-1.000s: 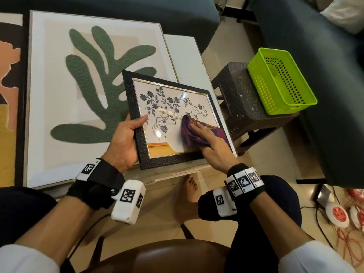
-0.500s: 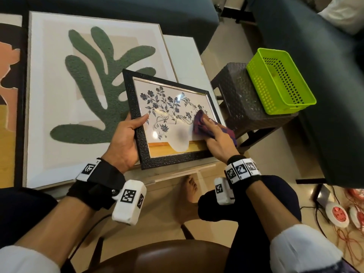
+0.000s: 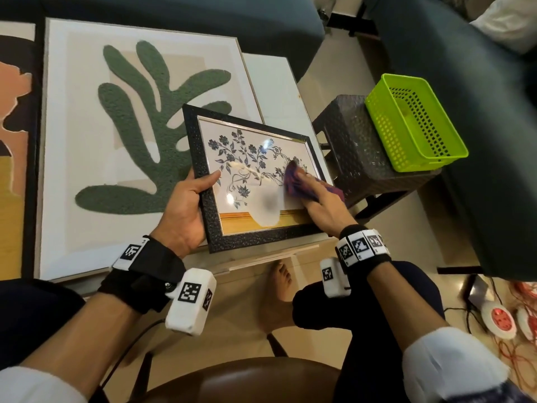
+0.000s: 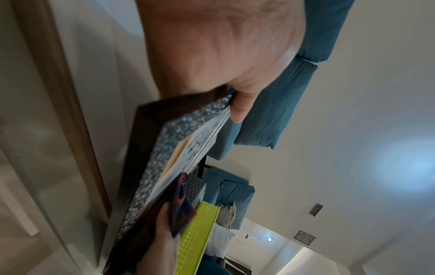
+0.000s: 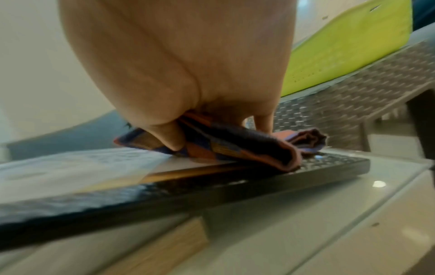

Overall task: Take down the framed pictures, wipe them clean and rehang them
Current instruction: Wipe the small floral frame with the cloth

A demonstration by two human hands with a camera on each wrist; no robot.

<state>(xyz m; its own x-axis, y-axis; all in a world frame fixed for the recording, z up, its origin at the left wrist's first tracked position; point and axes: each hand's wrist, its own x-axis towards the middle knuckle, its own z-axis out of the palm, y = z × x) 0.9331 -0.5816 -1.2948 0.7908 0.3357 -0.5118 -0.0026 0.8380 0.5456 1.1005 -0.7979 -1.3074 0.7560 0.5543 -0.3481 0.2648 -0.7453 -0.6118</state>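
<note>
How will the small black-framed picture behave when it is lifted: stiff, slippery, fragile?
Probably stiff: the left hand grips the black-framed picture by one edge and it does not sag. Its front reflects light, so likely glass: smooth, breakable. The pebbled frame should give the fingers grip.

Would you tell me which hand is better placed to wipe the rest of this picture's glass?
Right: the right hand holds the cloth on the glass, while the left hand grips the black-framed picture by its left edge, steadying it.
</note>
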